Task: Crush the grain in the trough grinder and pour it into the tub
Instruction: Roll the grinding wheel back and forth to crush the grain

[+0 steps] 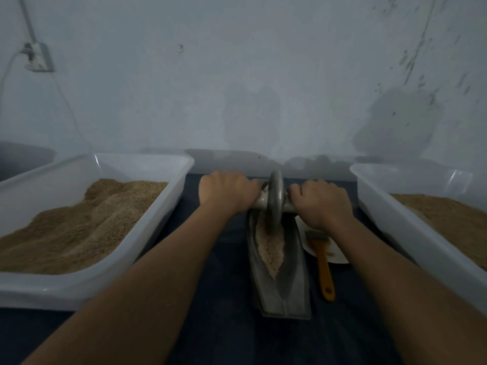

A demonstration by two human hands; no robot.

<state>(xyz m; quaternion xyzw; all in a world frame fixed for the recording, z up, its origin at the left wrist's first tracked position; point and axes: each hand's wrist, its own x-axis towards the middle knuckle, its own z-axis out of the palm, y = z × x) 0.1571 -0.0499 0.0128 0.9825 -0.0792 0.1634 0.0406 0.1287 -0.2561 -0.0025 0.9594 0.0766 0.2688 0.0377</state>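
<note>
A grey boat-shaped trough grinder (292, 280) lies lengthwise on the dark cloth in front of me, with pale crushed grain (271, 248) in its groove. A grey metal wheel (275, 198) stands upright at the trough's far end, on a crosswise axle. My left hand (228, 192) grips the axle left of the wheel, and my right hand (320, 202) grips it on the right. A white tub (163, 164) at left holds a heap of brown grain (79, 227). Another white tub (395, 206) at right holds brown grain (448, 219).
A brush with an orange handle (324, 270) lies on a white plate (340, 256) just right of the trough. A pale wall rises close behind, with a socket and cable (38, 57) at upper left. Dark cloth (224, 325) covers the surface.
</note>
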